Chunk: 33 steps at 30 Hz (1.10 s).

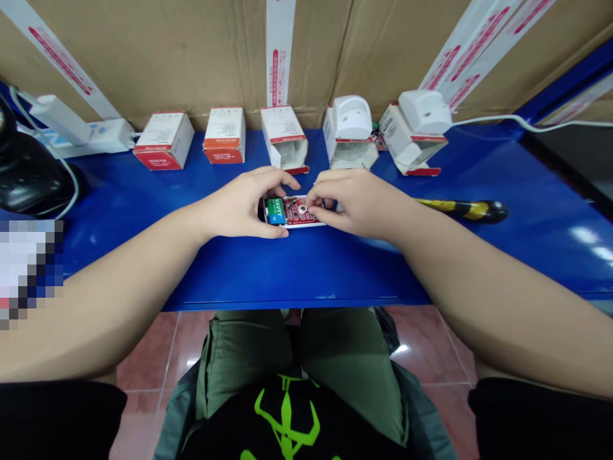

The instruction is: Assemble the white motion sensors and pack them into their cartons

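In the head view an opened white detector housing [306, 225] lies on the blue table in front of me. Inside it are a red circuit board [294, 217] with a round white part [302, 209] and a green-and-blue battery [275, 211] at the left end. My left hand [239, 203] wraps around that left end, thumb along the near side and fingers along the far side. Over the board's right part, my right hand [352, 198] pinches thumb and fingertips together beside the round part. Whatever sits between those fingertips is hidden.
Behind stand closed cartons [163, 140] and open cartons [285, 137]. White detector covers [352, 117] rest on two of them. A yellow-and-black tool handle [467, 209] lies right of my right wrist. A power strip [108, 136] and black object [33, 169] are at left.
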Motion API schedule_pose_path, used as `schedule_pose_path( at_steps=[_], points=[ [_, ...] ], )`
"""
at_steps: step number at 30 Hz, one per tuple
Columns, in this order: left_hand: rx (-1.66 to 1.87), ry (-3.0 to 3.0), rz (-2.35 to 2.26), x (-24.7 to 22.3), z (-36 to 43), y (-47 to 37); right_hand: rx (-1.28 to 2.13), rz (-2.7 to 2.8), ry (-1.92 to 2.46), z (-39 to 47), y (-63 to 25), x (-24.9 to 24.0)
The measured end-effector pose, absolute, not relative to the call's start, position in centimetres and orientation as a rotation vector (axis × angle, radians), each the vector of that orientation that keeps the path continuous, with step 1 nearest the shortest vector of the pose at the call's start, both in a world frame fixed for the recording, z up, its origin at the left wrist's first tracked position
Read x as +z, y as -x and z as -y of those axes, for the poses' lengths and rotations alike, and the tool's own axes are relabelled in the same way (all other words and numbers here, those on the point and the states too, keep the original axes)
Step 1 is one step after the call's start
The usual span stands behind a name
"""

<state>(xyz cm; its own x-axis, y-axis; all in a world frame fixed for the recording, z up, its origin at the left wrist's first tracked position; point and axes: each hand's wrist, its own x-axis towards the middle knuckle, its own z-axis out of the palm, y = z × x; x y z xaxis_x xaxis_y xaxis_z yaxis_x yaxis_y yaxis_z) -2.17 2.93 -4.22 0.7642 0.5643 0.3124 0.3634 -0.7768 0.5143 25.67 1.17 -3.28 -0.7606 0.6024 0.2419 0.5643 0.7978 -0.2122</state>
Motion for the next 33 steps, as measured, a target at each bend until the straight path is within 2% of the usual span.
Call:
schedule_pose_path(
  at_steps=[10,17,22,27,31,33],
  points=[
    [0.648,-2.515,-0.702,-4.4,-3.0,2.3,-0.050,2.774,0.948,-0.6,-25.1,-3.2],
    [0.623,-2.514,-0.718,-4.2,-2.9,2.2,0.021,2.770,0.768,-1.6,-25.9,-3.1],
    [0.596,-2.500,-0.743,-3.9,-2.6,2.4,-0.005,2.448,1.265,-1.3,-31.9,-0.4],
    [0.546,-2.505,-0.735,-3.6,-2.6,2.4,0.337,2.150,2.167,0.8,-40.5,0.7],
    [0.532,-2.520,-0.706,-3.4,-2.6,2.4,0.438,2.234,1.935,2.9,-44.2,0.7],
    [0.523,-2.526,-0.700,-3.3,-2.5,2.4,0.255,2.190,1.893,3.9,-45.1,1.3]
  ],
)
